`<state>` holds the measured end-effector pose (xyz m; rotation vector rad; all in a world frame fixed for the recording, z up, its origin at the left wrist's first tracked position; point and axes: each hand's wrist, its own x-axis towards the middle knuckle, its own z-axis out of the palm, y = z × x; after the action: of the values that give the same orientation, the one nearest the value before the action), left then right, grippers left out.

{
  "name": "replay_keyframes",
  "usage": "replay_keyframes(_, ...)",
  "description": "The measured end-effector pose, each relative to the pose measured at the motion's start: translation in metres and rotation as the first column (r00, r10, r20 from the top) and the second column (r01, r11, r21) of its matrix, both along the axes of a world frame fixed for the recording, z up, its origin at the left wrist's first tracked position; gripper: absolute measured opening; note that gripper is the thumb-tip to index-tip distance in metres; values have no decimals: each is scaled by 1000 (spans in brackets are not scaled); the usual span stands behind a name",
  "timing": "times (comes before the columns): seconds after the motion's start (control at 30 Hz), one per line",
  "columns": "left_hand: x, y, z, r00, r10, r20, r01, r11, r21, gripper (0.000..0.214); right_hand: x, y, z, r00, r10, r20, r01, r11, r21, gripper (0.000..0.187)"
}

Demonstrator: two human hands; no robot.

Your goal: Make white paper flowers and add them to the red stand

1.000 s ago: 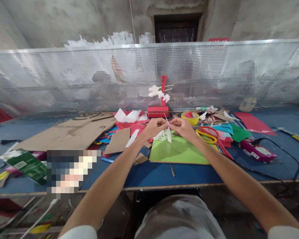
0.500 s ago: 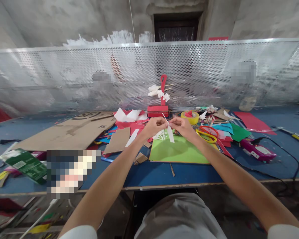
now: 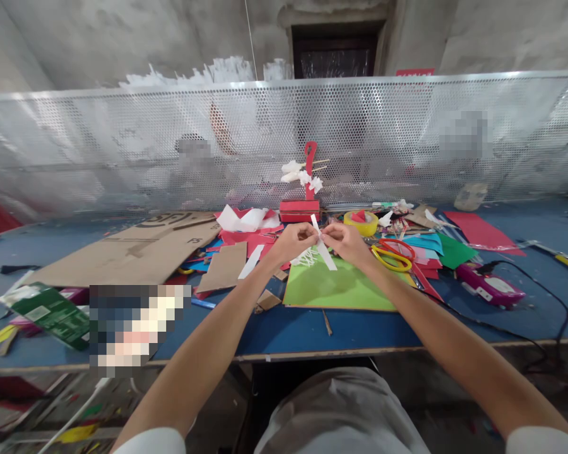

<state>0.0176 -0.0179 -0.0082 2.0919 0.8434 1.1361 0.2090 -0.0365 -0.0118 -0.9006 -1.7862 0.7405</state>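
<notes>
My left hand [image 3: 293, 242] and my right hand [image 3: 345, 241] meet above a green paper sheet [image 3: 341, 287] on the blue table [image 3: 312, 331]. Both pinch a white paper strip [image 3: 325, 249] with a fringed white piece [image 3: 305, 256] hanging under the left fingers. The strip slants from upper left down to lower right between the fingertips. A thin stick seems to be inside the pinch, but I cannot be sure.
Behind the hands stands a red box with a red upright and white paper tufts [image 3: 303, 189]. Yellow tape roll [image 3: 361, 222], red and yellow scissors [image 3: 392, 254], coloured papers [image 3: 435, 246], a pink glue gun [image 3: 490, 287] with cable lie right. Cardboard sheets [image 3: 132, 252] lie left. A perforated metal screen [image 3: 284, 145] backs the table.
The white strip has swung from hanging almost straight down to slanting further to the right, and its top end now sticks up above the fingers. The hands stay in place.
</notes>
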Motion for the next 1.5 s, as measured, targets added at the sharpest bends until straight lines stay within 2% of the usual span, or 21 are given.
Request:
replay_keyframes(0.2, 1, -2, 2, 1000, -28, 13, 29, 999, -21, 22, 0, 0, 2, 1000, 0, 11, 0, 1000, 17, 22)
replay_keyframes(0.53, 0, -1, 1, 998, -41, 46, 43, 998, -45, 27, 0, 1, 1, 999, 26, -30, -27, 999, -30, 22)
replay_keyframes(0.7, 0, -2, 3, 999, -19, 30, 20, 999, -32, 25, 0, -2, 1, 999, 38, -8, -38, 999, -20, 24)
replay_keyframes(0.9, 0, -3, 3, 1000, -1, 14, 1, 1000, 0, 23, 1, -1, 1, 999, -5, 52, 4, 1000, 30, 24)
replay_keyframes(1.17, -1, -4, 3, 1000, 7, -26, -6, 999, 52, 23, 0, -2, 2, 997, 2, 75, -4, 1000, 22, 24)
replay_keyframes(1.5, 0, -7, 6, 999, -39, 21, 38, 998, 46, 21, 2, -1, 2, 998, 58, -28, -59, 996, -61, 25)
